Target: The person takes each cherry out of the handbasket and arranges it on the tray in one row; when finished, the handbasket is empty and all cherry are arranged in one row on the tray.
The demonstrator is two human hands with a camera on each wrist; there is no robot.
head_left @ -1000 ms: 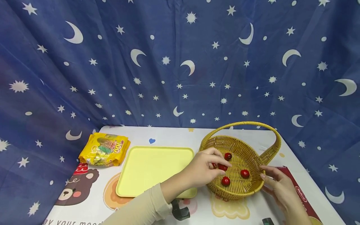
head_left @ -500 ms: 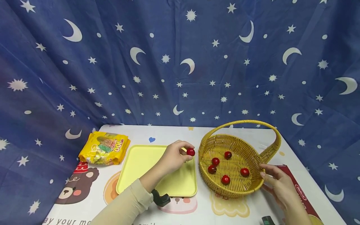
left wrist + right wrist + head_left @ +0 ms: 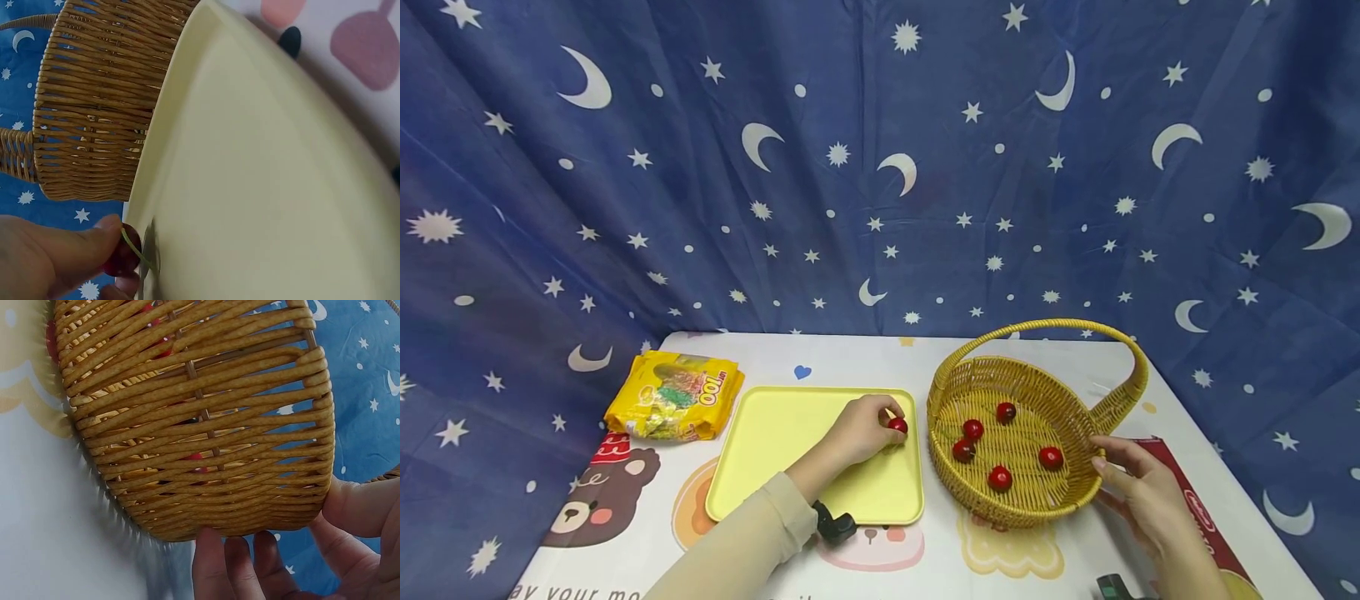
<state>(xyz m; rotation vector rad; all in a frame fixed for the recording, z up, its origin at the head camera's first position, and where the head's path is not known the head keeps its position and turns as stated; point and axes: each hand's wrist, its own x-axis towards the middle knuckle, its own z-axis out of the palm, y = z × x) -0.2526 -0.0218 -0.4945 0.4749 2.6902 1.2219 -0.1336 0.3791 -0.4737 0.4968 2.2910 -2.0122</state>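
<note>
Between the thumb and fingers of my left hand (image 3: 861, 432) is a dark red cherry (image 3: 898, 426), pinched low over the right side of the yellow tray (image 3: 775, 450). The left wrist view shows the cherry (image 3: 120, 257) with a thin green stem; whether it touches the tray I cannot tell. A wicker basket (image 3: 1015, 518) with a tall handle stands right of the tray. Several red cherries (image 3: 999, 478) lie apart on its floor. My right hand (image 3: 1150, 504) holds the basket's right side, thumb at the rim and fingers against the outer wall (image 3: 206, 444).
A yellow snack packet (image 3: 676, 396) lies left of the tray, near the table's back left. Beside the right forearm is a dark red printed box or sheet (image 3: 1195, 508), partly covered. A blue star-and-moon curtain (image 3: 880, 167) hangs behind the table.
My left hand came out of the basket with a cherry, moved left over the tray, then lowered it slightly. The right hand has stayed on the basket.
</note>
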